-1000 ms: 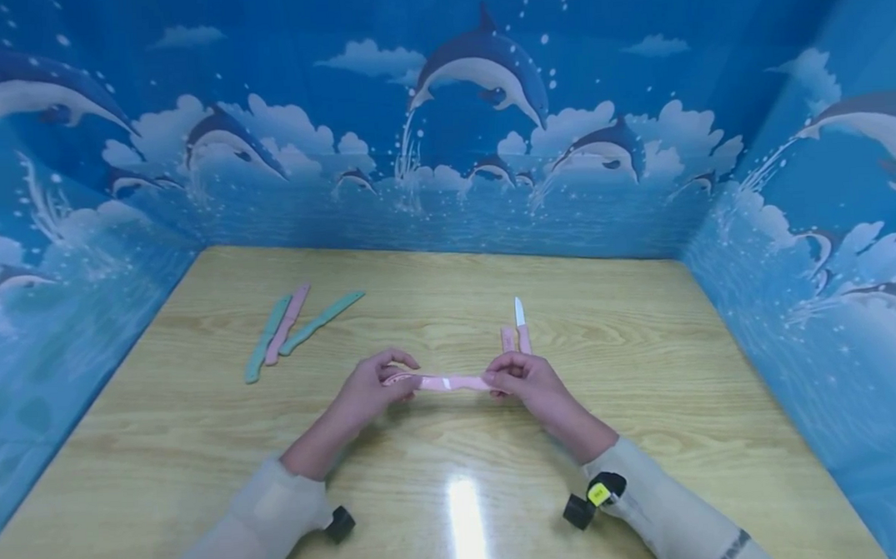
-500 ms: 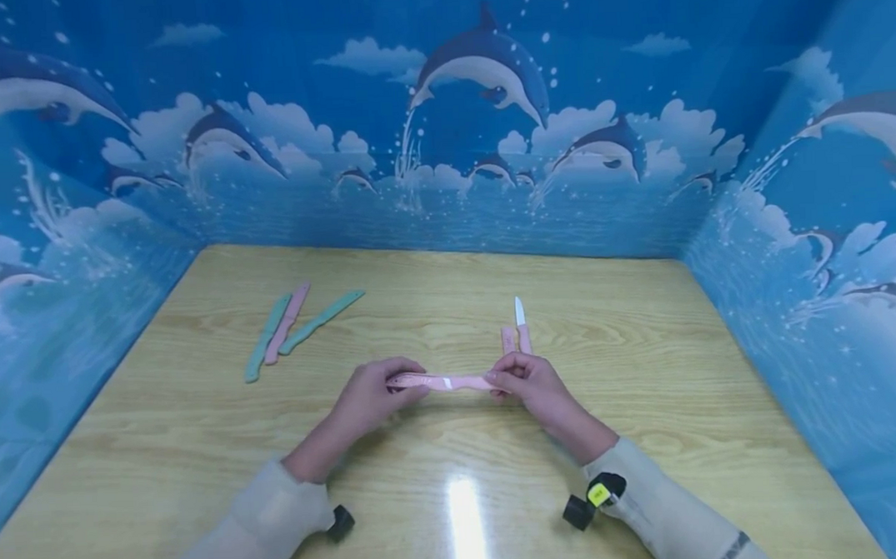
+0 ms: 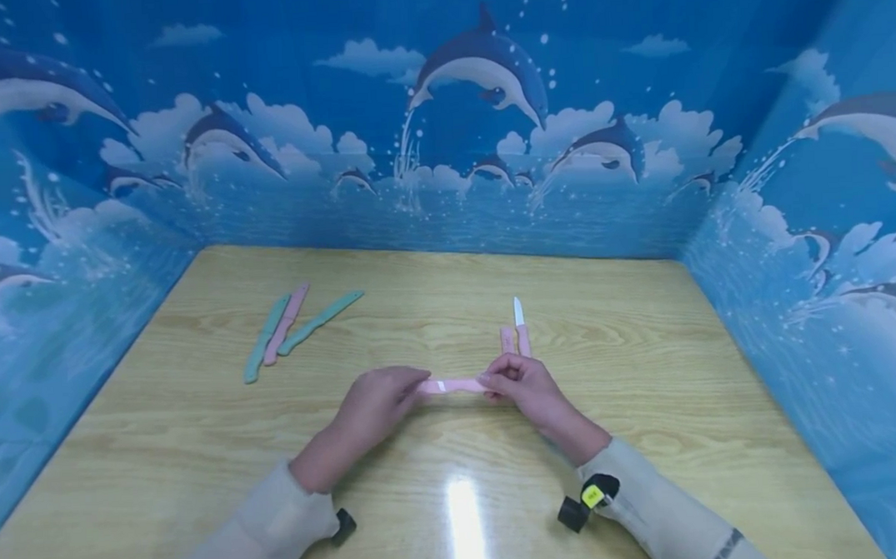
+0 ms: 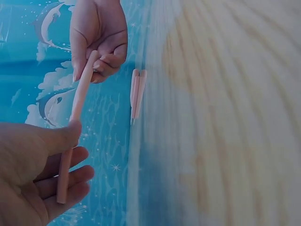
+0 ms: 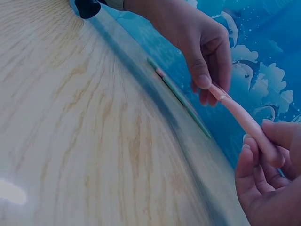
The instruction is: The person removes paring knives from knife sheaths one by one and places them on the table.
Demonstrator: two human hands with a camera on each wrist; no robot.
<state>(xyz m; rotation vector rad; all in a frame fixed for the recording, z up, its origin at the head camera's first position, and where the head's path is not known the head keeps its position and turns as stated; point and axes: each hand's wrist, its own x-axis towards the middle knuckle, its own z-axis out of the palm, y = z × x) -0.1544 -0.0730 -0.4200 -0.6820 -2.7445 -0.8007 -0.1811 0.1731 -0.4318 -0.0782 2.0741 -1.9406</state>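
Observation:
Both hands hold one pink-handled knife [image 3: 460, 386] level above the table. Its left part, a pink sheath, lies in my left hand [image 3: 378, 402], whose fingers hide most of it in the head view. The left thumb presses the sheath [image 4: 65, 176] against the fingers in the left wrist view. At the handle's end, my right hand [image 3: 526, 384] pinches between thumb and fingers, as the right wrist view confirms. A small white patch shows between sheath and handle; whether it is bare blade or glare I cannot tell.
Beyond the right hand lies a bare-bladed knife [image 3: 521, 330] with a pink handle, beside a loose pink sheath [image 3: 506, 340]. At the left rest two green knives [image 3: 266, 339] [image 3: 321, 322] and a pink one [image 3: 286, 324]. A dolphin-print curtain [image 3: 445, 204] encloses the wooden table [image 3: 448, 288].
My left fingers have shifted from the sheath's outer part and closed over it, hiding its patterned end. The knife moved slightly left; the right hand keeps its pinch.

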